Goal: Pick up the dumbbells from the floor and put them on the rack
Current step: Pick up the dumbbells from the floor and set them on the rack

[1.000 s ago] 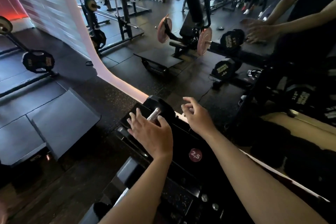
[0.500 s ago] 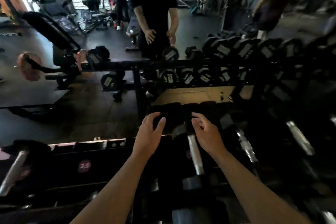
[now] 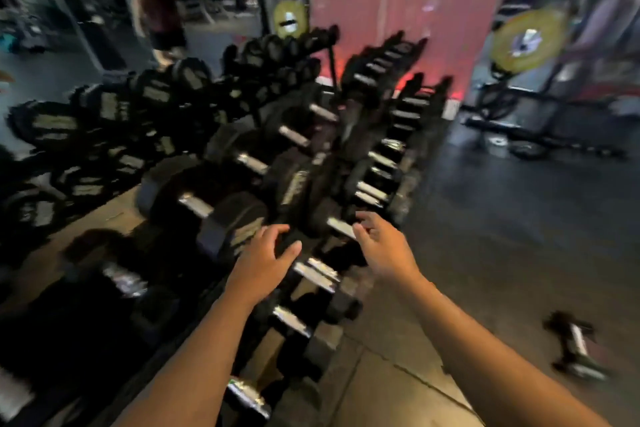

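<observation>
The picture is blurred by motion. A long dumbbell rack (image 3: 405,191) runs away from me through the middle, its tiers full of black dumbbells with chrome handles. My left hand (image 3: 263,262) hovers above the near end of the rack, fingers spread, holding nothing. My right hand (image 3: 382,244) is beside it to the right, fingers loosely curled and empty, just over a chrome handle (image 3: 341,227). One small black dumbbell (image 3: 576,347) lies on the floor at the lower right, well apart from both hands.
A mirror on the left doubles the rack. A pink pillar (image 3: 398,0) stands behind the rack's far end. Yellow weight plates (image 3: 528,40) hang on a frame at the right. A person (image 3: 157,3) walks at the far left. Dark floor (image 3: 519,218) spreads to the right.
The view has swung right along the rack, from its near end to its length and the floor beyond. Both hands stay empty and have spread apart. The floor dumbbell has come into view.
</observation>
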{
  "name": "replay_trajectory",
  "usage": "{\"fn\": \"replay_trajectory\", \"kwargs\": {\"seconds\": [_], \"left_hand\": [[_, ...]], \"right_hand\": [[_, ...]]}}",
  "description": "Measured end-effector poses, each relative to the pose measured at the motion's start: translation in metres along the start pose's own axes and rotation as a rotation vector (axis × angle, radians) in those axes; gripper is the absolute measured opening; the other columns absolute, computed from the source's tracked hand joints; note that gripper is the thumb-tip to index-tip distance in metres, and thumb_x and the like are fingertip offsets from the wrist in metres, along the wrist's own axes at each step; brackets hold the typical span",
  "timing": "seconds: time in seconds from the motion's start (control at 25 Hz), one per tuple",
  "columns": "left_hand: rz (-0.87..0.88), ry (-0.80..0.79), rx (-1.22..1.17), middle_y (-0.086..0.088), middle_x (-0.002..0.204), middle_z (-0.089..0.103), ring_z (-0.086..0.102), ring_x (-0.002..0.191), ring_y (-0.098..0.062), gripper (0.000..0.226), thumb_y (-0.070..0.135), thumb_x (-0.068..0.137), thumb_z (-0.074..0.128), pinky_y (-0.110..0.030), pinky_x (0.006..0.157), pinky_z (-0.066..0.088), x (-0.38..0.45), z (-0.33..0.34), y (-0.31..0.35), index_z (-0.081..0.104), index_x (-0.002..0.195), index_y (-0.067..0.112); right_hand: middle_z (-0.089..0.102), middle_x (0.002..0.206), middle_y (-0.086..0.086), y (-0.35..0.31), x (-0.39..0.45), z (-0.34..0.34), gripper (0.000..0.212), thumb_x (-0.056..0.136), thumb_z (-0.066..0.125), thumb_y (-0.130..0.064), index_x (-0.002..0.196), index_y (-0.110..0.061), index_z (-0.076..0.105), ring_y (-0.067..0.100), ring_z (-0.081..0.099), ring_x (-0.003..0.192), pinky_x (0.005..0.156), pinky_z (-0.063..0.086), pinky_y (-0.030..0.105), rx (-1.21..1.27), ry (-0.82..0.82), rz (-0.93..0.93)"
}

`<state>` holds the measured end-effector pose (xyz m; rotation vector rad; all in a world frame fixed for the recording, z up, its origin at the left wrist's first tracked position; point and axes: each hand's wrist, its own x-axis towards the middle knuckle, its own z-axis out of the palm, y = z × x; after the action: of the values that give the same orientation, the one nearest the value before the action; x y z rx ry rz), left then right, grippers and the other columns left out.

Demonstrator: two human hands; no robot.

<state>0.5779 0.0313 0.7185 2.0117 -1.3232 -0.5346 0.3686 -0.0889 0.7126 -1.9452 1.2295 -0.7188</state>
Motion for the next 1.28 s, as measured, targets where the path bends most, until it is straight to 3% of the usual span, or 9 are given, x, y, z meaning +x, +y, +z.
{"fn": "replay_trajectory", "kwargs": {"seconds": [0.12,0.24,0.36,0.56,0.84,1.04,1.28], "left_hand": [[0.123,-0.227,0.068,0.005,0.137,0.050,0.049,0.128,-0.017,0.056,0.056,0.089,0.060,-0.034,0.106,0.040,0.026,0.072,0.064,0.053,0.137,0.028],[0.240,-0.331,0.088,0.004,0.135,0.053,0.049,0.128,-0.017,0.076,0.073,0.076,0.051,-0.041,0.107,0.041,0.040,0.127,0.105,0.052,0.137,0.028],[0.296,-0.455,0.133,0.003,0.140,0.049,0.047,0.130,-0.019,0.073,0.068,0.082,0.055,-0.043,0.107,0.040,0.051,0.176,0.138,0.046,0.142,0.028],[0.286,-0.559,0.186,-0.002,0.148,0.045,0.047,0.133,-0.025,0.074,0.060,0.085,0.061,-0.047,0.107,0.041,0.070,0.268,0.171,0.038,0.147,0.028],[0.418,-0.627,0.517,-0.005,0.152,0.041,0.046,0.134,-0.030,0.081,0.055,0.089,0.063,-0.049,0.104,0.039,0.154,0.450,0.230,0.026,0.154,0.026],[0.373,-0.680,0.608,-0.005,0.154,0.038,0.046,0.133,-0.032,0.085,0.055,0.090,0.062,-0.051,0.102,0.041,0.221,0.599,0.212,0.020,0.158,0.026],[0.264,-0.724,0.639,-0.012,0.153,0.037,0.047,0.131,-0.040,0.096,0.059,0.084,0.067,-0.055,0.101,0.043,0.281,0.780,0.108,0.016,0.158,0.024]], "right_hand": [[0.066,0.123,-0.002,0.068,-0.018,-0.076,0.038,0.096,0.054,-0.041,0.132,-0.027,0.058,0.019,0.062,0.114,0.094,0.049,0.036,-0.059,0.149,0.122],[0.068,0.122,0.000,0.114,-0.042,-0.121,0.037,0.095,0.057,-0.037,0.129,-0.024,0.060,0.021,0.064,0.112,0.095,0.050,0.038,-0.062,0.255,0.251],[0.070,0.118,0.001,0.152,-0.066,-0.152,0.034,0.094,0.059,-0.033,0.127,-0.024,0.061,0.021,0.064,0.110,0.094,0.049,0.036,-0.048,0.364,0.373],[0.069,0.118,0.005,0.231,-0.091,-0.191,0.035,0.094,0.059,-0.032,0.128,-0.023,0.060,0.022,0.065,0.110,0.096,0.050,0.039,-0.013,0.470,0.512],[0.064,0.128,0.007,0.401,-0.050,-0.225,0.041,0.096,0.055,-0.036,0.133,-0.021,0.057,0.024,0.060,0.118,0.099,0.048,0.040,0.113,0.483,0.746],[0.056,0.140,0.009,0.538,0.000,-0.204,0.051,0.097,0.050,-0.045,0.143,-0.023,0.047,0.026,0.054,0.128,0.101,0.046,0.043,0.154,0.473,0.931],[0.054,0.142,0.011,0.705,0.031,-0.096,0.057,0.097,0.050,-0.048,0.146,-0.019,0.042,0.028,0.053,0.128,0.103,0.045,0.045,0.173,0.432,1.084]]}}
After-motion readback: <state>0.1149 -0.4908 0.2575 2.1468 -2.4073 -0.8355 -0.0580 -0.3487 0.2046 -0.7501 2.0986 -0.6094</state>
